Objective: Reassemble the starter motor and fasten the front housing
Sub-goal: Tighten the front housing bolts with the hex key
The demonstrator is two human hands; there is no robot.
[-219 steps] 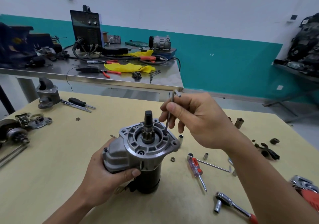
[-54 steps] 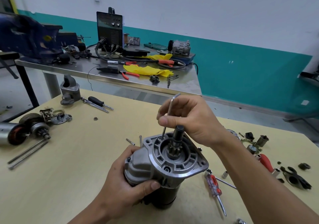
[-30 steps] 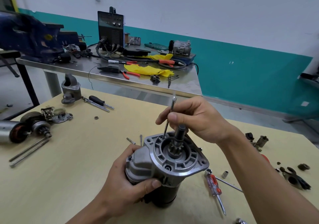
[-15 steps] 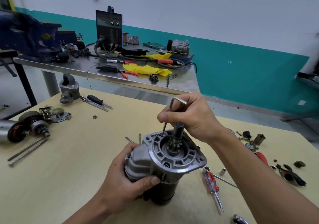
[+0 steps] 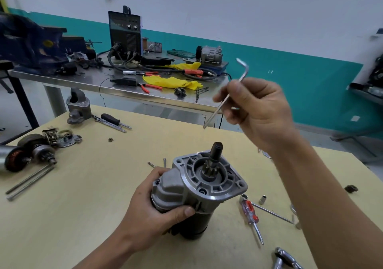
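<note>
Hands are both busy. We are gripping the starter motor (image 5: 194,194) with our left hand (image 5: 153,212), standing it up on the yellow table (image 5: 72,217) with its front housing (image 5: 209,177) facing up. We are pinching a bent hex key (image 5: 226,96) in our right hand (image 5: 257,113), up in the air above the motor, not touching it. A red screwdriver (image 5: 251,217) is lying just beside the motor.

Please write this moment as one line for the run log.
left hand: grips motor upright on table | right hand: holds hex key lifted off housing
</note>
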